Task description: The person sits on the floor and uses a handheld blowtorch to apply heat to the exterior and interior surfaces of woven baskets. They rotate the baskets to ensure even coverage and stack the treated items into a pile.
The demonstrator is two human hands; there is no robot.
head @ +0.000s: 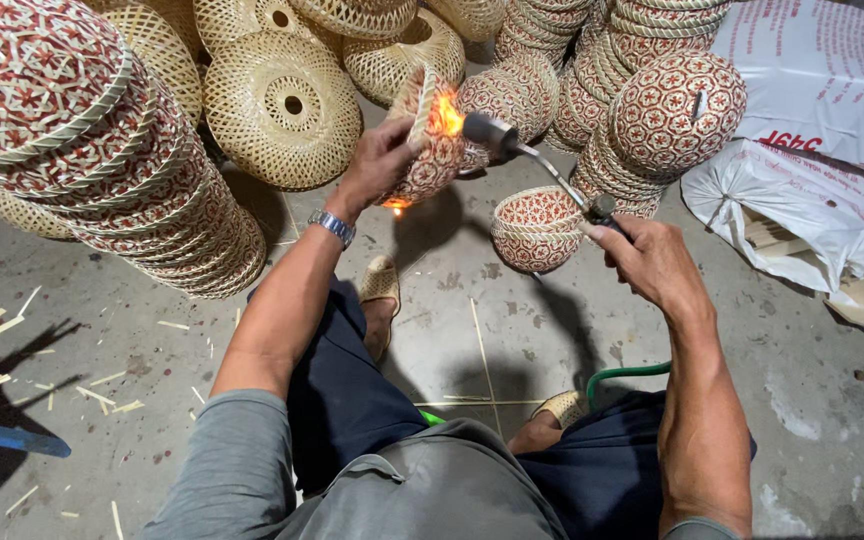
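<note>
Left hand [380, 160] clamped on red-patterned woven basket [430, 150], far centre. Right hand [642, 258] fisted round gas torch [537, 160]. Keep your flame [446, 112] sweeping; rotate basket, avoid scorching weave.

A grey concrete floor [512, 300] is carrying everything. Just below the right hand [652, 262], a small red-and-cream woven basket [535, 230] is sitting on it. Left of the left hand [377, 160], a leaning stack of patterned baskets [122, 170] is resting; bamboo splinters [102, 395] are lying scattered beneath. Right of the right hand, white sacks [812, 200] are lying.
</note>
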